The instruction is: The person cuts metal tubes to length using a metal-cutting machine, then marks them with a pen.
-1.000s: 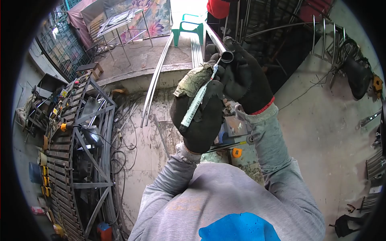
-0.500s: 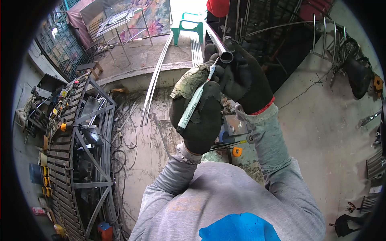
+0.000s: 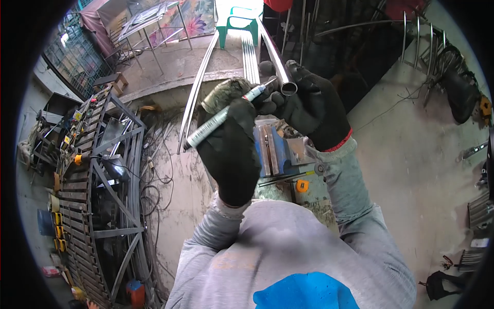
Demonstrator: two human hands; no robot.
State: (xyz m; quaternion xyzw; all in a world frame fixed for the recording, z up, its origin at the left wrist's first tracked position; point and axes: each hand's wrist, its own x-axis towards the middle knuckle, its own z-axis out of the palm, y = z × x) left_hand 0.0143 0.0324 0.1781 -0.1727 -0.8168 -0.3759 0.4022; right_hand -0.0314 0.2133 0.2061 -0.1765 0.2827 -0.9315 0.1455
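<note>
My left hand [image 3: 231, 149], in a dark glove, is closed around a pale marker-like tube [image 3: 208, 127] with a barcode. The tube's narrow tip points up and right, close to a metal pipe. A worn greenish-grey cloth-like piece [image 3: 224, 94] lies over the fingers of that hand. My right hand [image 3: 316, 105], in a black glove with a red cuff edge, grips the round metal pipe [image 3: 276, 57] near its open end, which faces me. Under the hands is a blue vise [image 3: 278, 152].
An orange tape measure [image 3: 302, 186] lies below the vise. On the left stands a slatted metal rack [image 3: 77, 206] beside coiled cables. Long metal bars [image 3: 200, 90] lean ahead near a green chair [image 3: 239, 24]. Bent metal tubes [image 3: 418, 46] stand at right.
My left hand has moved left and slightly down with the tube, which now tilts more toward horizontal. The blue vise has come into view. My right hand still grips the pipe.
</note>
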